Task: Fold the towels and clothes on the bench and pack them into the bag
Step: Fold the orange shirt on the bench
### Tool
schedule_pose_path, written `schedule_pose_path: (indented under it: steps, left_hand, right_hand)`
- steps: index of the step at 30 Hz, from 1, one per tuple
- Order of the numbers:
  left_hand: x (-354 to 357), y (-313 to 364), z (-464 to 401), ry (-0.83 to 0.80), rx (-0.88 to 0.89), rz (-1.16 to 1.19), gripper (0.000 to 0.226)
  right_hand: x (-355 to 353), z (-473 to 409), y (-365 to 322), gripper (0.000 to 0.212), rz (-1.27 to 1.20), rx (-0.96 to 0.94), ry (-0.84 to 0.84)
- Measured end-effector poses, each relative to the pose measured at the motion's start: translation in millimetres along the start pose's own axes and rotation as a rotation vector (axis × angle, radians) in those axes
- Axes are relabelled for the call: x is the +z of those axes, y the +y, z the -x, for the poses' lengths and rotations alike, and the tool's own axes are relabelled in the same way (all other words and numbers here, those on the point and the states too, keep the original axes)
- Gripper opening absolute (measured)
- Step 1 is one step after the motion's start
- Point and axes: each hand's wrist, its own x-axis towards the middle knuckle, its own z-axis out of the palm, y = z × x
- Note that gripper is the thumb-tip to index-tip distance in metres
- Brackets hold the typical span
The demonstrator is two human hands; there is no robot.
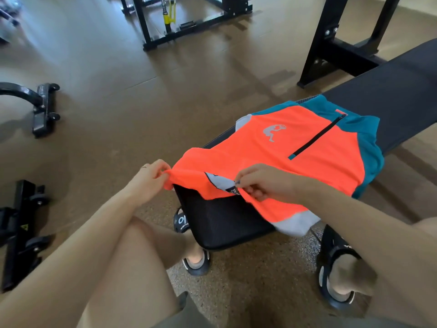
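We have an orange jersey (279,162) with teal shoulders, a dark chest zip and a pale figure logo lying spread across the near end of the black worktop (390,102), its collar toward the far end and its hem hanging past the near edge. A pale grey panel shows at the hem's right corner, off the worktop's right edge.

Our left hand (149,181) has its grip clamped on the hem's left corner, pinching the cloth between thumb and fingers just off the worktop's near left corner. Our right hand (264,182) has its grip clamped on the hem further right, fingers curled round the fabric beside a grey-and-dark label strip, above the near edge. The hem between our hands is lifted clear of the worktop.

Below the near edge we see our bare knees and black sandals (335,268) on the speckled floor (106,114). Black gym frames (184,20) stand beyond the far left, and wheeled black bases (45,107) sit at the left.
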Motion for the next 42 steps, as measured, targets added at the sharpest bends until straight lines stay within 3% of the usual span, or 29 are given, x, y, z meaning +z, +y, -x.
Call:
schedule_pose_path:
  steps: [1,3,7,11,16,21,24,28,31,34,39,42]
  left_hand:
    - [-1.0,-0.5,1.5,0.050,-0.019,0.012,0.007]
    - [0.7,1.4,2.0,0.113,-0.132,0.015,0.018]
    - [14.7,6.6,11.6,-0.133,-0.421,-0.032,0.061]
    - [25.6,21.2,29.8,-0.341,-0.480,0.032,0.063]
    - [35.6,23.7,35.3,-0.393,-0.403,0.162,0.058]
    - [43.1,23.5,33.7,-0.371,-0.331,0.102,0.019]
    - [42.0,23.5,31.8,-0.318,-0.272,-0.071,0.015]
    - [36.7,36.6,21.3,-0.082,-0.078,-0.340,0.051]
    - [41.6,55.6,-0.9,-0.031,0.066,-0.499,0.071]
    - [68.1,82.3,-27.2,-0.094,0.194,-0.585,0.073]
    - [121.9,123.7,-64.9,-0.172,0.266,-0.623,0.075]
    - [132.6,123.5,-83.2,-0.113,0.248,-0.632,0.078]
  right_hand:
    - [3.1,4.3,-7.2,0.012,-0.181,0.017,-0.090]
    - [10.1,5.7,-8.2,0.014,-0.204,0.033,-0.122]
    - [7.2,-12.1,22.8,0.010,0.638,-0.063,0.270]
    - [16.8,-9.9,34.6,0.014,0.639,-0.178,0.261]
    - [41.0,-6.8,54.0,0.037,1.169,-0.244,0.148]
    - [41.5,-13.6,51.6,0.017,1.192,-0.299,0.158]
    - [40.5,-15.1,52.6,0.011,1.082,-0.280,0.147]
    - [32.3,-21.1,51.9,0.009,0.863,-0.286,0.250]
    - [-2.9,-24.6,49.4,0.043,1.066,-0.236,0.395]
    - [-45.9,-22.5,47.1,0.063,1.184,-0.114,0.481]
    - [-124.9,-25.3,66.2,0.062,1.253,0.117,0.531]
    - [-165.6,-25.8,83.7,0.061,1.226,0.179,0.599]
